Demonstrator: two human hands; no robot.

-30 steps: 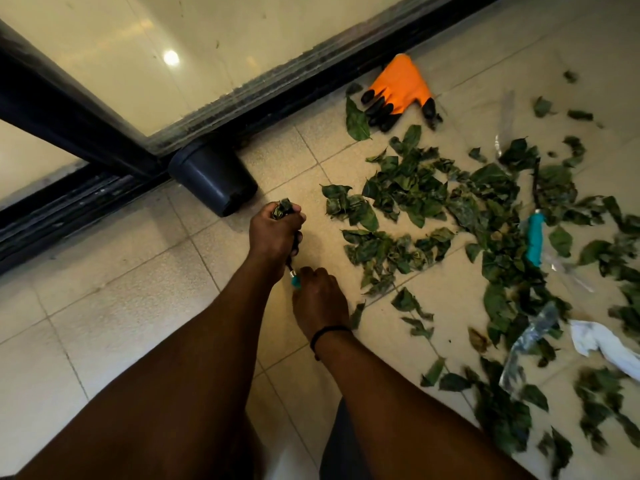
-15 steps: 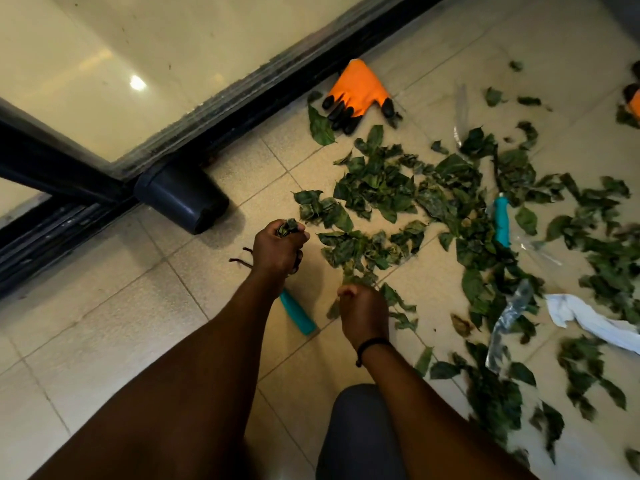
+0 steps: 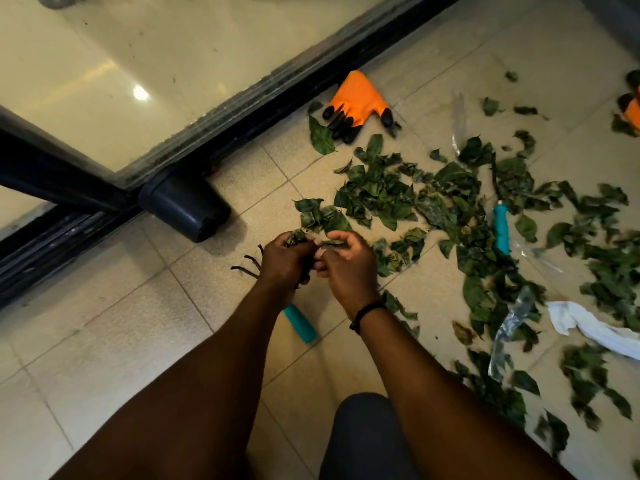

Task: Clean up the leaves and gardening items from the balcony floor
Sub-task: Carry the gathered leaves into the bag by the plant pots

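Green leaves lie scattered over the tiled balcony floor, mostly to the right. My left hand grips a bunch of leaves and dark twigs; twig ends stick out to its left. My right hand is against it and pinches a leaf at the top of the bunch. A teal-handled tool lies on the floor under my wrists. A second teal-handled tool lies among the leaves. An orange glove with black fingertips lies near the door track.
A dark plastic pot lies on its side against the sliding-door track. Clear plastic scraps and a white crumpled cloth lie at the right. Another orange glove shows at the right edge. My knee is at the bottom.
My right hand rose from the floor and came up to my left hand, adding a leaf to the bunch. The camera shifted left, so the teal tool now lies below my wrists.
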